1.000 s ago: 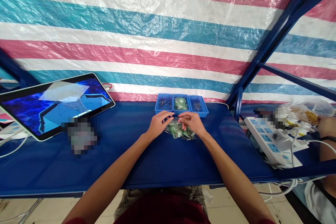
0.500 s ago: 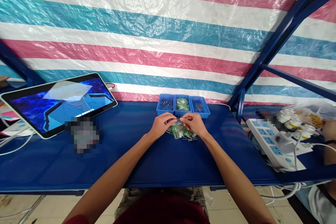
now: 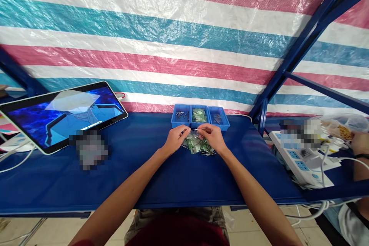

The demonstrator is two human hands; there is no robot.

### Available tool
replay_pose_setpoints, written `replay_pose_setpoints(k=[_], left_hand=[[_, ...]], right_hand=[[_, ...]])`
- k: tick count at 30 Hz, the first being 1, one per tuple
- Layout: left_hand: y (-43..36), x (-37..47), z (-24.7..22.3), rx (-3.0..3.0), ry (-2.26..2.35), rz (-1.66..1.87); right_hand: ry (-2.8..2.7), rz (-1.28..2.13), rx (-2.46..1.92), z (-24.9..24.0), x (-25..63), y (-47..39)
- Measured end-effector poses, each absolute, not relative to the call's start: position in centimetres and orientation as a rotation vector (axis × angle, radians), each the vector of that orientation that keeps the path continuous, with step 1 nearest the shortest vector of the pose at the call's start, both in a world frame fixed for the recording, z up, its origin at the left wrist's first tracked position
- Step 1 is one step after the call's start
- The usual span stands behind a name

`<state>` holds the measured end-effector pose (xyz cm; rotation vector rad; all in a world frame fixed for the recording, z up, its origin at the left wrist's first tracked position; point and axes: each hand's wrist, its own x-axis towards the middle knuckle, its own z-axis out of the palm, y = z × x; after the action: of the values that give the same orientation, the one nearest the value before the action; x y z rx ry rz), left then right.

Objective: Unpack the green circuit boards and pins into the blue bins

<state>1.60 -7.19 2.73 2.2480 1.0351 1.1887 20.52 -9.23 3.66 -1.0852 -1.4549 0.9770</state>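
Observation:
A thin, light rod runs between my left hand (image 3: 176, 138) and my right hand (image 3: 212, 136), and the fingertips of both are pinched on its ends. Below the fingers lies a pile of small green packets and thin metal pieces (image 3: 198, 145) on the blue table (image 3: 178, 177). Just behind my hands stand three small blue bins in a row. Dark thin pieces lie in the left bin (image 3: 181, 123), green packets in the middle bin (image 3: 199, 123), and a few dark thin pieces in the right bin (image 3: 221, 126).
A large tablet (image 3: 66, 115) leans at the left, with a blurred item in front. At the right are a white power strip (image 3: 296, 161), cables and a clear bag (image 3: 343, 125). Another person's hand (image 3: 360, 144) is at the right edge. Striped sheeting hangs behind.
My hands have come slightly apart, and the thin rod now shows level between them. The view has shifted slightly.

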Motion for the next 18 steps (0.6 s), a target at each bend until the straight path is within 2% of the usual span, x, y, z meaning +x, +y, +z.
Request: replay_pose_setpoints(k=[8,18], left_hand=[[-7.61,1.82,3.11,2.223,1.015,1.297],[-7.89,1.91,3.32,2.095,0.989,1.244]], right_hand=[[-1.613,0.755,-1.186,4.0,20.61,-9.58],[-1.689,0.691,-1.131,3.63,20.36,-9.52]])
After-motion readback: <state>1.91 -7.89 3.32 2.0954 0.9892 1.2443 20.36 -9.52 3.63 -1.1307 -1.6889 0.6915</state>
